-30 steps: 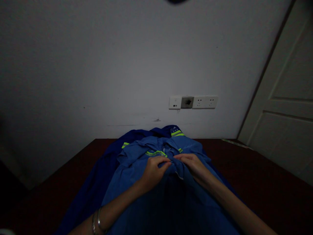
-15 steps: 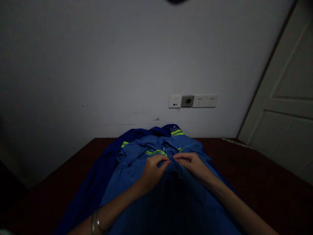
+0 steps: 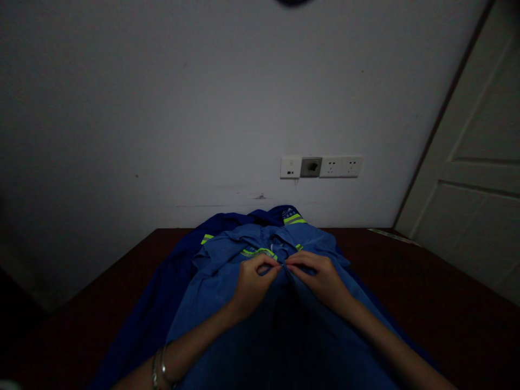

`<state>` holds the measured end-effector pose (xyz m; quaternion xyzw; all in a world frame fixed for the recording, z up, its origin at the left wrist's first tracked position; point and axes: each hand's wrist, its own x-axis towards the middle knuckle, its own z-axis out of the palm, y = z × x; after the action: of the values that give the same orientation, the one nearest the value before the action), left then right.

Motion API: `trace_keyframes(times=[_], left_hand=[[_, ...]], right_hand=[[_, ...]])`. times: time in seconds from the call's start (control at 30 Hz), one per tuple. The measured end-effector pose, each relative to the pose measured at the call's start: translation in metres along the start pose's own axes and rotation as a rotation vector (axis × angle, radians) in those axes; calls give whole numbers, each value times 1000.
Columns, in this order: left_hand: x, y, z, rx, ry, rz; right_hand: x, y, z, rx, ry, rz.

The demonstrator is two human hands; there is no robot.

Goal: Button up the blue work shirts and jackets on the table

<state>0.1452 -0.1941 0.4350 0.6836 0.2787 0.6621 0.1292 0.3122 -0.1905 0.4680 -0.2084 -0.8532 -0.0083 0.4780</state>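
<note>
A light-blue work shirt (image 3: 215, 281) with yellow-green reflective strips lies spread in front of me, its collar toward the wall. My left hand (image 3: 254, 281) pinches the front edge of the shirt between thumb and forefinger just below the collar. Right beside it, my right hand (image 3: 320, 276) pinches the opposite front edge, the fingertips of both hands almost touching. Whatever small fastening may lie between the fingertips is too dark to make out. Under the shirt lies a darker blue garment (image 3: 162, 292) with reflective strips as well.
The clothes rest on a dark red tabletop (image 3: 406, 281) against a pale wall (image 3: 203, 108). Wall sockets and a switch (image 3: 340, 167) sit above the table. A panelled door (image 3: 479, 179) stands at the right, and a thin printed strip (image 3: 392, 236) lies at the back right.
The fingertips of my two hands have shifted slightly, and my left thumb and forefinger now form a rounder loop. The shirt has barely moved.
</note>
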Motion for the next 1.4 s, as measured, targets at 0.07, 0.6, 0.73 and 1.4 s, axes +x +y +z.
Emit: trace_keyframes(times=[0.07, 0.6, 0.73, 1.4], left_hand=[[-1, 0, 1, -16, 4, -24], [3, -4, 0, -283, -96, -128], [3, -3, -2, -277, -143, -145], [3, -6, 1, -242, -84, -151]], right_hand=[[-1, 0, 0, -31, -10, -34], [-7, 7, 4, -208, -66, -164], [-8, 8, 4, -206, -77, -147], [-7, 7, 2, -479, -86, -300]])
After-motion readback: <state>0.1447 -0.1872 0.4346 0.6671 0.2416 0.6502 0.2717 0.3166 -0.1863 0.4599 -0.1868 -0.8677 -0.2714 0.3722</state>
